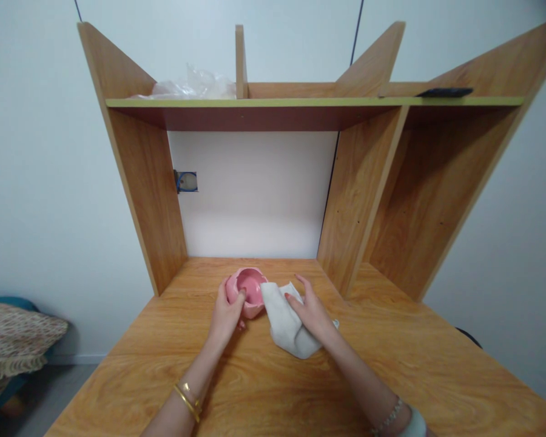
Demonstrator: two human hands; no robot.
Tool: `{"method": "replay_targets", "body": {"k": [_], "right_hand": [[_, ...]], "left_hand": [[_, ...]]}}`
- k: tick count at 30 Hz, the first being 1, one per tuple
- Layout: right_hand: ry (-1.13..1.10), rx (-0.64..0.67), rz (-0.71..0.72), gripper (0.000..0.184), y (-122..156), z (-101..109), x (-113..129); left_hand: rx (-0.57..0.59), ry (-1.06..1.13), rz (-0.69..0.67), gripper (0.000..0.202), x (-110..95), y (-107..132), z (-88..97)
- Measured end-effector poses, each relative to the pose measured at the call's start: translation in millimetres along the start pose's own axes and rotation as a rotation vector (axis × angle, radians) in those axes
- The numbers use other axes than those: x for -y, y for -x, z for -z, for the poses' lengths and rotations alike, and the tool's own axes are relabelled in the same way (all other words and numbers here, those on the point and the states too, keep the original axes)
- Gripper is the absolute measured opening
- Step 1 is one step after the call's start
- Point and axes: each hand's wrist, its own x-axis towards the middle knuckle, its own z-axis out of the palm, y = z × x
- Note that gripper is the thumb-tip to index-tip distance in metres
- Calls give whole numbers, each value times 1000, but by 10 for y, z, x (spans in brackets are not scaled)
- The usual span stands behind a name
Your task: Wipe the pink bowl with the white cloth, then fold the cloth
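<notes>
1. One wood-grained desk [414,346] spreads out in front of me, with wooden uprights rising from its far part and carrying a green-edged shelf [255,103].
2. Up on that shelf, crumpled clear plastic [195,85] lies at the left, and a dark flat object [446,93] lies at the right.
3. Pale walls [36,121] stand around the unit; a small socket opening [187,181] shows beside the left upright.
4. Low on my left, a patterned, fringed cover [18,337] hangs above the grey floor [68,382].
5. My left hand [227,309] is curled partway, thumb over the near rim and fingers around the outer left side of a pink bowl [253,312], so I have hold of it, its hollow facing up.
6. My right hand [312,312] is half closed on a white cloth [291,331], thumb on top, one finger stretched out past it; most of the cloth hangs toward me.
7. Between my two hands, the bowl sits toward the left and the cloth toward the right, its upper corner at the bowl's right rim; whether they touch, I can't quite tell.
</notes>
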Motion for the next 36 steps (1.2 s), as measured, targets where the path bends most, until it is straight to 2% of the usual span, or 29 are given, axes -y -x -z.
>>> {"method": "replay_targets", "body": {"k": [5, 9, 11, 14, 17, 22, 25, 27, 30, 33, 36], "right_hand": [[52, 342, -215, 65, -24, 168, -4], [132, 430, -279, 61, -8, 364, 25], [124, 483, -322, 56, 0, 393, 26], [33, 546, -374, 46, 12, 301, 14], [-146, 581, -380, 36, 41, 95, 8], [-430, 607, -371, 29, 145, -245, 61], [-561, 569, -324, 22, 162, -313, 121], [-592, 435, -262, 22, 134, -265, 163], [-603, 259, -188, 37, 76, -93, 225], [-559, 229, -150, 56, 61, 63, 274], [-426, 229, -76, 61, 97, 95, 294]], "left_hand": [[-106, 278, 70, 49, -12, -86, 110], [-45, 507, 89, 36, -85, -79, 136], [-7, 582, 101, 33, -143, -50, 128], [35, 667, 118, 32, -224, 19, 100], [80, 699, 129, 33, -270, 87, 64], [143, 681, 140, 35, -248, 137, -7], [161, 653, 141, 38, -210, 146, -47], [155, 602, 141, 41, -192, 153, -67], [151, 493, 142, 46, -183, 168, -87], [175, 404, 136, 56, -179, 190, -109], [223, 326, 94, 67, -156, 221, -147]]}}
